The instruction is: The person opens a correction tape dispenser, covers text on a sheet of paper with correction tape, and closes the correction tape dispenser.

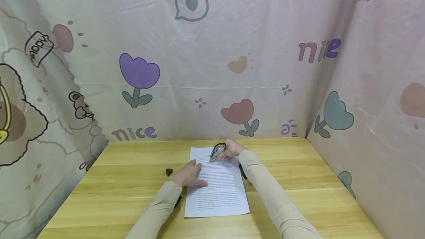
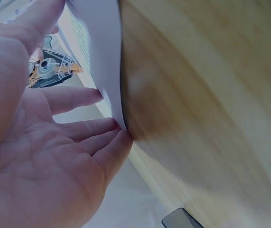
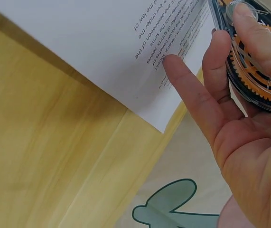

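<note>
A printed sheet of paper (image 1: 219, 198) lies on the wooden table. My right hand (image 1: 234, 148) grips a correction tape dispenser (image 1: 219, 150), its tip down at the upper lines of text. In the right wrist view the thumb of my right hand (image 3: 249, 118) presses the side of the dispenser (image 3: 256, 66), whose orange gear shows, and one finger reaches over the text of the paper (image 3: 102, 52). My left hand (image 1: 188, 175) rests on the paper's left edge with fingers spread. The left wrist view shows the fingertips of my left hand (image 2: 54, 137) touching the edge of the paper (image 2: 104, 47).
A small dark object (image 1: 169, 172) lies on the wooden table (image 1: 132, 187) left of the paper; in the left wrist view a dark object (image 2: 180, 218) shows at the bottom. A patterned cloth (image 1: 199, 54) hangs behind the table and at both sides.
</note>
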